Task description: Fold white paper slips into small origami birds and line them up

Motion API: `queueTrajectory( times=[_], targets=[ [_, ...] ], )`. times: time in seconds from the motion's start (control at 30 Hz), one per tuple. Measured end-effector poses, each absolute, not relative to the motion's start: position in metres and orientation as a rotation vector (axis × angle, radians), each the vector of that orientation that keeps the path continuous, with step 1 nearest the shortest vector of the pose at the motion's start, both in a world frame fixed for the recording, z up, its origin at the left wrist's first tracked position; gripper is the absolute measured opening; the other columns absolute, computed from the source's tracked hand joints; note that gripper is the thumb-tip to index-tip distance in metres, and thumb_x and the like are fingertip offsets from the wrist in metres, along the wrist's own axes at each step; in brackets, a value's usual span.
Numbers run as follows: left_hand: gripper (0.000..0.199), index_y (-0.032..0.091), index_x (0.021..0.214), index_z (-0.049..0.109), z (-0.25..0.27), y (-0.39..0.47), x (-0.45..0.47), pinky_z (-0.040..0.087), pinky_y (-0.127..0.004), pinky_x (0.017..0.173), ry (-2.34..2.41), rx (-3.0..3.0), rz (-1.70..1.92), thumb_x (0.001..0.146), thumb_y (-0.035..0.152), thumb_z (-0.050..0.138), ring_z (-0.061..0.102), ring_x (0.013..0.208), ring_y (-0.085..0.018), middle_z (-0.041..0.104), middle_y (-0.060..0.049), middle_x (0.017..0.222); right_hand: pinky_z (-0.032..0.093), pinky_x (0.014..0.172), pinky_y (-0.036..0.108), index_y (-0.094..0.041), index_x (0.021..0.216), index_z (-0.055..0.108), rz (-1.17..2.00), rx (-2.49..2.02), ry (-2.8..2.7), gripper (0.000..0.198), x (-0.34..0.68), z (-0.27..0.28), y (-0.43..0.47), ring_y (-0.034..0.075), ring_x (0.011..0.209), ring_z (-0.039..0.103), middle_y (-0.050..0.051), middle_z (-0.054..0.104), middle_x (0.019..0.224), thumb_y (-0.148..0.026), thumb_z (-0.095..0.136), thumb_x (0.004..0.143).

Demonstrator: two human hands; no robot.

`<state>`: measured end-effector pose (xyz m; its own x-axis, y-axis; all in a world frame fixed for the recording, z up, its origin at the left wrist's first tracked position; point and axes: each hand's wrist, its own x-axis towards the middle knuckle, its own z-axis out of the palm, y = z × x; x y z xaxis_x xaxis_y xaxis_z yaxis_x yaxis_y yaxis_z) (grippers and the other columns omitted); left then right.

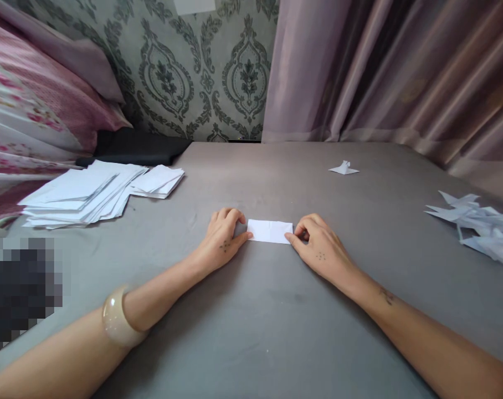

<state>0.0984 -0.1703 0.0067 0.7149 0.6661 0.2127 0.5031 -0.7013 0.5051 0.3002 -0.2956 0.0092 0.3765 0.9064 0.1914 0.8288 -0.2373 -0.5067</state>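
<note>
A small white sheet of paper (270, 230), folded into a rectangle, lies between my two hands on the grey surface. Its left end is pinched by my left hand (225, 235), thumb on the near corner and fingers curled beyond it. My right hand (318, 241) grips the opposite end the same way, its thumb over the near right corner. A faint crease runs down the paper's middle. The undersides of my fingertips are hidden.
Stacks of white paper (75, 194) lie at the left, beside a smaller pile (158, 181). A black folded item (139, 147) is behind them. One folded paper crane (344, 168) sits at the back right; several more folded paper pieces (480, 221) are heaped at the right edge. Curtains (338, 66) hang behind.
</note>
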Motion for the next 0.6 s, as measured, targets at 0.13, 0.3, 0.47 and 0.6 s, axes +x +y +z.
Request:
queueTrajectory(
  times=[0.13,0.3,0.47,0.6],
  targets=[
    [0.019,0.020,0.105,0.057,0.016,-0.175,0.099,0.039,-0.041,0.088,0.642,2.809,0.422,0.095,0.023,0.040,0.044,0.103,-0.024,0.055,-0.008,0.115,0.045,0.068,0.031,-0.022,0.082,0.053,0.187,-2.133,-1.502,0.013,0.298,0.010,-0.297,0.015,0.073,0.058,0.001,0.058,0.093,-0.033,0.059,0.083],
    [0.030,0.015,0.114,0.057,0.031,-0.188,0.100,0.044,-0.033,0.084,0.336,2.992,0.076,0.097,0.015,0.032,0.052,0.101,-0.021,0.060,-0.009,0.107,0.047,0.075,0.030,-0.027,0.106,0.059,0.152,-1.923,-1.827,0.024,0.295,0.013,-0.301,0.018,0.092,0.057,0.003,0.060,0.104,-0.015,0.044,0.092],
    [0.029,0.010,0.116,0.057,0.044,-0.201,0.099,0.049,-0.033,0.081,0.468,3.099,-0.232,0.093,0.011,0.039,0.056,0.100,-0.023,0.061,-0.011,0.107,0.048,0.079,0.033,-0.036,0.119,0.060,0.038,-1.772,-2.187,0.041,0.297,0.014,-0.304,0.020,0.097,0.054,0.003,0.060,0.111,-0.010,0.046,0.090],
    [0.024,0.009,0.103,0.062,0.053,-0.204,0.098,0.050,-0.031,0.073,0.553,3.076,-0.366,0.091,0.009,0.041,0.058,0.096,-0.023,0.062,-0.012,0.105,0.050,0.081,0.036,-0.032,0.121,0.061,-0.070,-1.749,-2.250,0.040,0.301,0.013,-0.307,0.022,0.098,0.055,0.006,0.061,0.115,-0.011,0.048,0.090]
  ],
)
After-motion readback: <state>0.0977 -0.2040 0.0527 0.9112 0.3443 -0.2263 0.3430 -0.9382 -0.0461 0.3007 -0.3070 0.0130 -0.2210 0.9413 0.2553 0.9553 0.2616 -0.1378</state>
